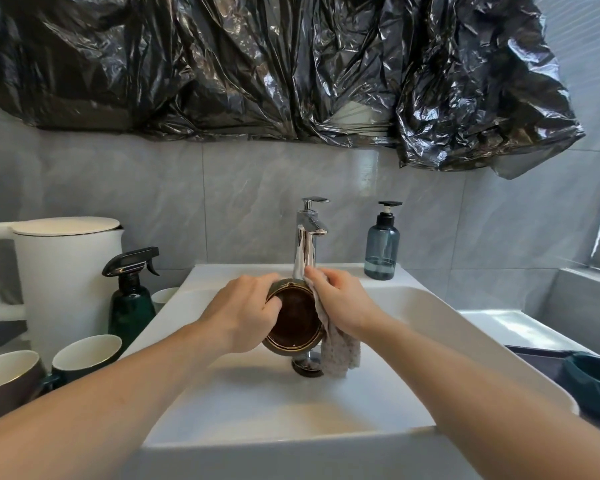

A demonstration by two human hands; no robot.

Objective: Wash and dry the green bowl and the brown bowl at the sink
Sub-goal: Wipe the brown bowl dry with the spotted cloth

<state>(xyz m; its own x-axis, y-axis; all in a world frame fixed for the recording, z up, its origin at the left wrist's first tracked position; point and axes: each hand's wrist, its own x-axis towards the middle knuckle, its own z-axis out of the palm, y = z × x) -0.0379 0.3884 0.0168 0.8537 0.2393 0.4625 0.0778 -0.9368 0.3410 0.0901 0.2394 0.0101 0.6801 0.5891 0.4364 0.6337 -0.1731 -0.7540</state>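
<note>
Over the white sink, under the chrome tap, I hold the brown bowl tilted on edge, its gold-rimmed inside facing me. My left hand grips its left rim, fingers curled over the edge. My right hand holds a pale dishcloth against the bowl's right side; the cloth hangs down toward the drain. The green bowl lies at the far right on a dark mat, partly cut off by the sink's edge.
At the left stand a white kettle, a dark green spray bottle and cups. A blue soap dispenser sits on the sink's back right corner. Black plastic sheeting hangs on the wall above.
</note>
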